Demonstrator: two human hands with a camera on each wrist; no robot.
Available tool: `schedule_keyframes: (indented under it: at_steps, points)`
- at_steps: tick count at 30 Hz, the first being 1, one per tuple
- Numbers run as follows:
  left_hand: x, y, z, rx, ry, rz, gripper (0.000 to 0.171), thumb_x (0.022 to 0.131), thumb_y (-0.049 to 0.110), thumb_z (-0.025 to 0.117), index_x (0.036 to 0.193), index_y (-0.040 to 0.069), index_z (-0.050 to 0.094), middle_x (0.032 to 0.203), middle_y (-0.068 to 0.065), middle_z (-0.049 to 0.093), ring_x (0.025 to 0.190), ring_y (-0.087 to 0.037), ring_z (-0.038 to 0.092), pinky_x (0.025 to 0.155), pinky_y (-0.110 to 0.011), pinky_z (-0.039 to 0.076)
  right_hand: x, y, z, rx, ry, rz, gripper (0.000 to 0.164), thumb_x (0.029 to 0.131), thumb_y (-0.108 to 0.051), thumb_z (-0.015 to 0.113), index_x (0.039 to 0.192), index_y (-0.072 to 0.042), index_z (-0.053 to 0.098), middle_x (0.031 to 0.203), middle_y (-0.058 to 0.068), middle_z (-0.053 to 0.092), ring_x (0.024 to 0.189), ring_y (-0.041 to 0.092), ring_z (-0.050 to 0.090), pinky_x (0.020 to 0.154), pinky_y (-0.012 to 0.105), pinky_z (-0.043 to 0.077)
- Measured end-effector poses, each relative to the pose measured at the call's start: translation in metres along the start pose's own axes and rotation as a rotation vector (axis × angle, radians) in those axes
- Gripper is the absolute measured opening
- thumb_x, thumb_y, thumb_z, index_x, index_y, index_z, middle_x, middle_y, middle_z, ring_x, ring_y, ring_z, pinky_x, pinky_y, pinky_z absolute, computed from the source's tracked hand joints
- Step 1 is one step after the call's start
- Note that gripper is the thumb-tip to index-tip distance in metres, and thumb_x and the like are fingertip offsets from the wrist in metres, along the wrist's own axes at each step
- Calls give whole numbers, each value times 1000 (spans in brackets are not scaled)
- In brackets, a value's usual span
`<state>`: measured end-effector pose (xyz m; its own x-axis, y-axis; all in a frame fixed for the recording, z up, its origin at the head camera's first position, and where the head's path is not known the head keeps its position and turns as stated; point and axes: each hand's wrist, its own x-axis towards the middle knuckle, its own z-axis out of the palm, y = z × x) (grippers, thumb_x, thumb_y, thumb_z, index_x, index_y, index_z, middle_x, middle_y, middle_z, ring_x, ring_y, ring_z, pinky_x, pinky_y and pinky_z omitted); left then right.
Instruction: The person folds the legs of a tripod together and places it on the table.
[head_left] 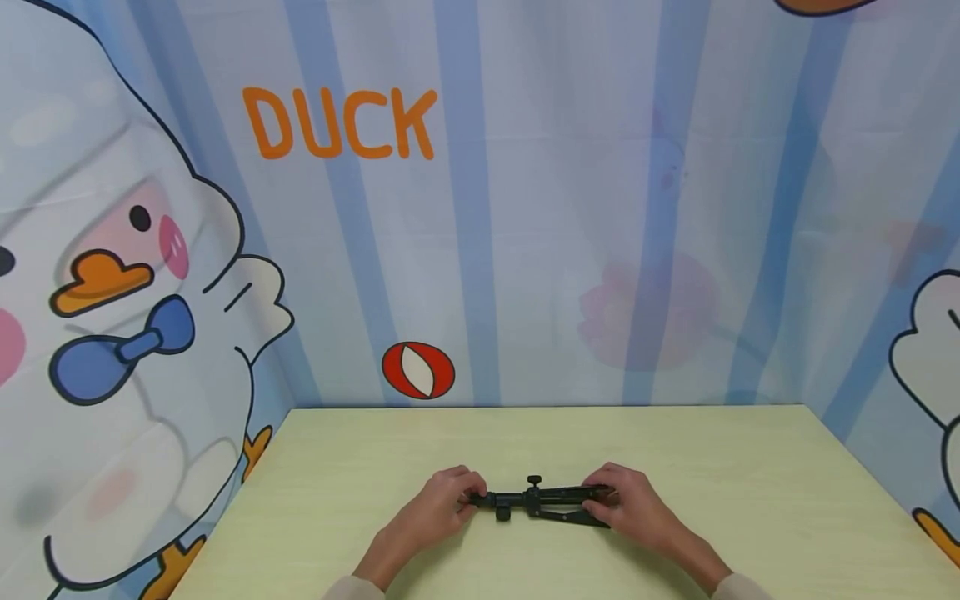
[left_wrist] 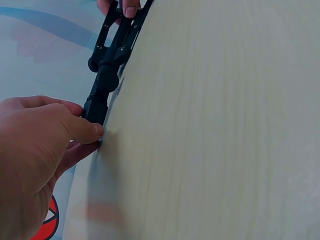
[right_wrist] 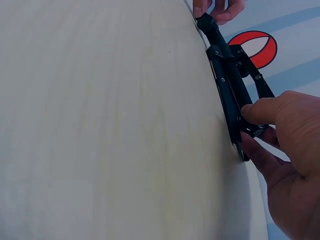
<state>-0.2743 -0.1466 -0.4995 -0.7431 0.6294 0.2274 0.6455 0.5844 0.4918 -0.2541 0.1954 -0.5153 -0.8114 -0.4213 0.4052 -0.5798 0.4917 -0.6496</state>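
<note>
A small black tripod (head_left: 532,498) lies on its side across the table, its legs to the right and its narrow head end to the left. My left hand (head_left: 447,500) pinches the head end between thumb and fingers, as the left wrist view shows at the tripod's tip (left_wrist: 95,111). The right hand (head_left: 628,506) grips the leg end, with the thumb on a leg in the right wrist view, where the tripod (right_wrist: 231,82) runs up toward the other hand. One leg (head_left: 570,517) splays slightly apart from the others. A knob (head_left: 534,480) sticks up near the middle.
The pale wooden table (head_left: 337,467) extends around both hands. Behind it hangs a light blue striped curtain (head_left: 540,250) printed with ducks, orange letters and a red ball (head_left: 418,370).
</note>
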Motion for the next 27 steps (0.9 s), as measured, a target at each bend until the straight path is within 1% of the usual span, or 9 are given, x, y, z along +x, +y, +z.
schedule_keyframes:
  at_steps: [5, 11, 18, 21, 23, 25, 27]
  points:
    - [1, -1, 3, -10, 7, 1, 23, 89, -11, 74, 104, 6, 71, 99, -2, 65, 92, -17, 71, 80, -19, 58, 0, 0, -2, 7, -15, 27, 17, 88, -3, 82, 104, -4, 75, 98, 2, 67, 87, 16, 72, 72, 23, 62]
    - [1, -1, 1, -25, -7, -9, 24, 89, -11, 74, 106, 6, 72, 101, -3, 65, 93, -18, 72, 80, -19, 58, 1, 0, -6, 13, -46, 51, 16, 90, -6, 81, 104, -4, 74, 98, 1, 67, 86, 15, 71, 71, 24, 62]
    - [-1, -1, -3, -3, -15, 1, 20, 90, -7, 76, 106, 5, 73, 102, -2, 66, 91, -10, 69, 80, -21, 59, 2, 1, -13, 29, -88, 44, 17, 89, -5, 81, 105, -3, 73, 98, 3, 67, 87, 18, 73, 72, 24, 62]
    - [-3, -3, -6, 31, -23, 2, 18, 91, -2, 76, 107, 7, 74, 104, 0, 67, 92, -8, 66, 82, -24, 58, 2, 0, -16, 23, -109, 37, 19, 90, -6, 81, 106, -3, 73, 99, 3, 68, 86, 17, 73, 73, 24, 62]
    - [-5, -3, -10, 47, -31, 2, 17, 93, 1, 75, 109, 8, 74, 106, 0, 67, 93, -10, 65, 83, -27, 58, 2, -1, -20, 24, -128, 38, 20, 90, -8, 81, 108, -2, 72, 99, 3, 69, 86, 16, 72, 73, 25, 62]
    - [-7, -3, -14, 61, -42, -18, 18, 95, 7, 75, 113, 9, 73, 110, 0, 67, 97, -13, 65, 86, -30, 58, 2, -2, -25, 27, -149, 42, 21, 92, -10, 80, 110, -3, 72, 101, 4, 69, 86, 14, 71, 73, 27, 62]
    - [-10, -1, -20, 74, -53, -44, 19, 98, 14, 74, 117, 10, 72, 114, -1, 67, 103, -18, 65, 92, -36, 57, 1, -3, -32, 23, -169, 44, 22, 94, -14, 78, 113, -3, 71, 103, 5, 69, 86, 13, 69, 73, 29, 61]
